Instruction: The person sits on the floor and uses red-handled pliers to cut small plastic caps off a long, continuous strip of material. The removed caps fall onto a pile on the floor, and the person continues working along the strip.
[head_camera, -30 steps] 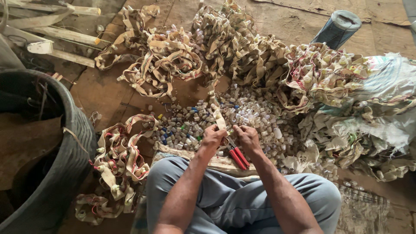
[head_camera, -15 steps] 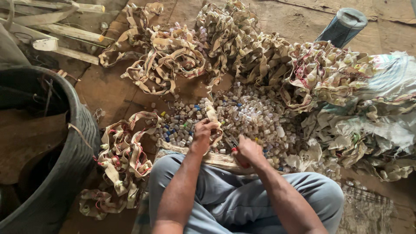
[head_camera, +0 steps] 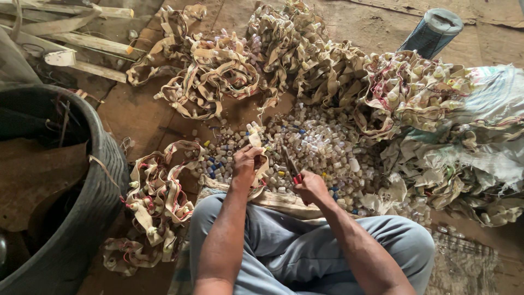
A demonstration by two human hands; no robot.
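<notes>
While the left hand (head_camera: 246, 161) grips a beige strap (head_camera: 255, 143), the right hand (head_camera: 311, 186) clasps red-handled pliers (head_camera: 292, 166).

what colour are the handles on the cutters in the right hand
Red, seen in the head view: the cutters show red handles just above the right hand.

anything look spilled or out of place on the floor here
Yes: small plastic caps lie loose across the wooden floor instead of in a container, and tangled beige webbing strips sprawl in untidy heaps beyond them.
</notes>
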